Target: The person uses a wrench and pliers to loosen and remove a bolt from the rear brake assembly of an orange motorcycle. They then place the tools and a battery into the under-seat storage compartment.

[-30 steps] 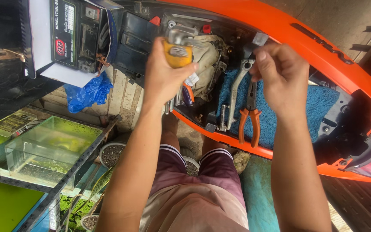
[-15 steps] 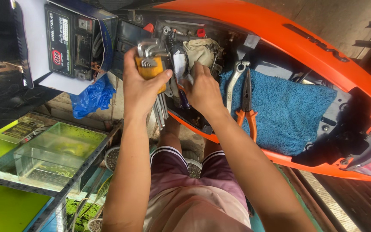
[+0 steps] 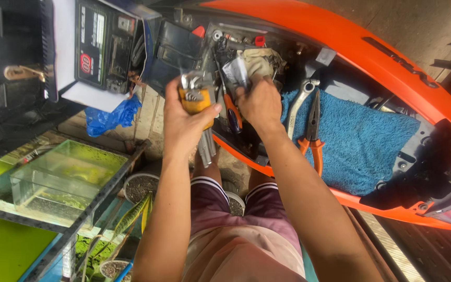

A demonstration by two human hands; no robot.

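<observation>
Left hand [image 3: 184, 122] closed round a yellow hex-key holder [image 3: 195, 100], keys hanging below the palm. Right hand [image 3: 259, 102] reaches into the orange scooter's [image 3: 371, 49] open bay, fingers pinched on what looks like a folded paper [image 3: 234, 72]. Pliers [image 3: 313, 130] and wrench [image 3: 301, 102] lie on the blue towel [image 3: 371, 141] beside it.

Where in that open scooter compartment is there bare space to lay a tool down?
The blue towel is bare right of the orange-handled pliers, up to the black fitting. It is crowded at the towel's left edge, where the adjustable wrench lies, and around the right hand and left hand holding the hex key set.
</observation>
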